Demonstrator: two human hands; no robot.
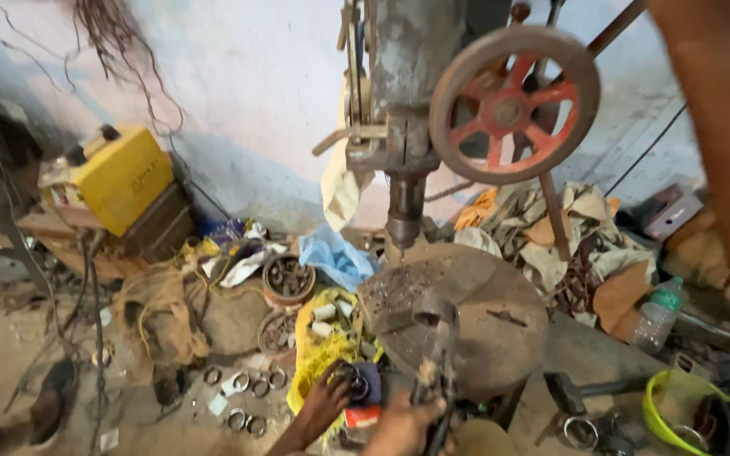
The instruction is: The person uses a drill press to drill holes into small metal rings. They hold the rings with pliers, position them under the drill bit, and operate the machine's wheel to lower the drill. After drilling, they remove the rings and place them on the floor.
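Note:
My left hand (324, 404) reaches down at the bottom centre, and its fingers close on a dark metal ring (356, 387) lying on a yellow sack (314, 359). Just to its right, my right hand (400, 424) grips a dark metal tool (441, 393) that stands up against the front edge of the round drill table (483, 308). That table is rusty and pitted, and it sits under the spindle (405, 221) of an old pillar drill with a red-spoked wheel (513, 105).
A large bare arm (724, 143) rises along the right edge, its hand out of view. On the floor lie loose metal rings (247, 397), a bowl of scrap (289, 280), a yellow machine box (122, 177), a plastic bottle (659, 314), a green basin (678, 409), rags and cables.

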